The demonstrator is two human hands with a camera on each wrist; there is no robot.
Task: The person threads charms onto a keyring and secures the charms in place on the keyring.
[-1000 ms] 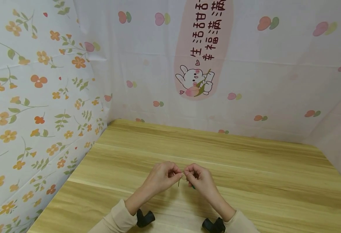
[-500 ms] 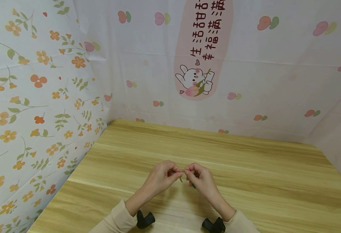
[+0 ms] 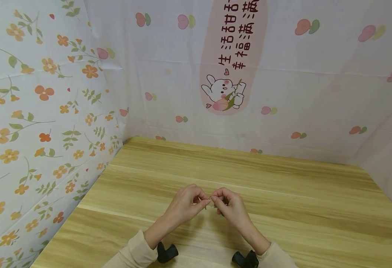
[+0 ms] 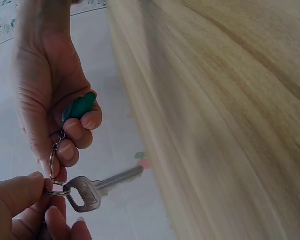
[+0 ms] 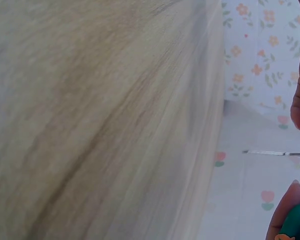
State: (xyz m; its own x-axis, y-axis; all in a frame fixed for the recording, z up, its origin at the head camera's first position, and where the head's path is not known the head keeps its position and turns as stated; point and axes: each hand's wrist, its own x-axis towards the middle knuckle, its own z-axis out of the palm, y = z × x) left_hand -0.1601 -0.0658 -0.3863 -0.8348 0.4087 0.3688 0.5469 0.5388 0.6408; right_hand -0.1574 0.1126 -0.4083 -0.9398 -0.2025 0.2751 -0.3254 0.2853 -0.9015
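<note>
Both hands meet over the middle of the table. My left hand (image 3: 189,203) pinches a metal split key ring (image 4: 57,189) between thumb and fingertips. A silver key (image 4: 90,195) hangs on that ring by its bow, its blade pointing away from the fingers. My right hand (image 3: 231,204) grips the keychain's other end: a green charm (image 4: 81,106) lies against its curled fingers, and a short chain (image 4: 55,150) runs from it to the ring. The right thumb and fingertip are right at the ring, close to the left fingertips. In the right wrist view, the key (image 5: 275,153) shows edge-on.
A wood-grain table (image 3: 283,186) stretches out around the hands. Behind it hangs a white printed curtain (image 3: 169,85), with a flowered cloth (image 3: 48,123) on the left. Black wrist mounts (image 3: 167,252) sit at both sleeves.
Both hands stay in nearly the same place. Between the fingertips, the key has swung a little to the right and then back left.
</note>
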